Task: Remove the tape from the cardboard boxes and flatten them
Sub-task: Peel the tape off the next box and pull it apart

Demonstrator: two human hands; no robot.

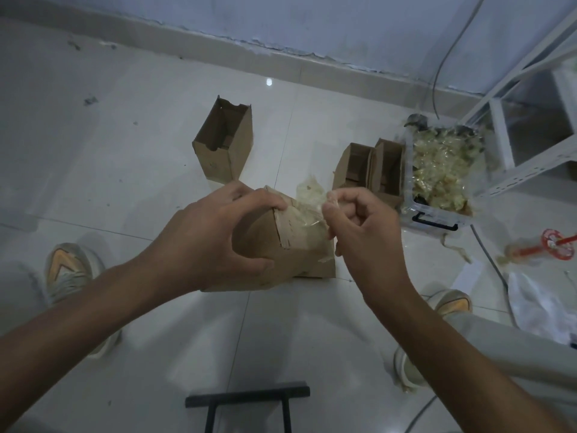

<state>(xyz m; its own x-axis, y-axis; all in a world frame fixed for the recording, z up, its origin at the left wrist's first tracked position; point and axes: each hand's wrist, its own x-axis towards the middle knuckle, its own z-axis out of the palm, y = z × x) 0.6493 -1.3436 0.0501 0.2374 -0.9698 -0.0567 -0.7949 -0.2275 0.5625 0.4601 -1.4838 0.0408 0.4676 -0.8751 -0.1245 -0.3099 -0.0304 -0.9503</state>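
Note:
My left hand (215, 232) grips a small brown cardboard box (293, 242) from the left, fingers over its top edge and thumb under its side. My right hand (359, 226) pinches a strip of clear tape (309, 198) that is peeled up off the box's top. Another box (224, 145) stands open on the floor beyond. Two open boxes (368, 170) stand side by side to the right. A flat piece of cardboard (318, 270) lies under the held box.
A clear plastic bin (443, 170) full of crumpled tape sits at the right, beside a white metal rack (524, 126). A red tape dispenser (549, 248) and white plastic bag (540, 307) lie on the tiled floor. A black stool frame (249, 398) and my shoes are below.

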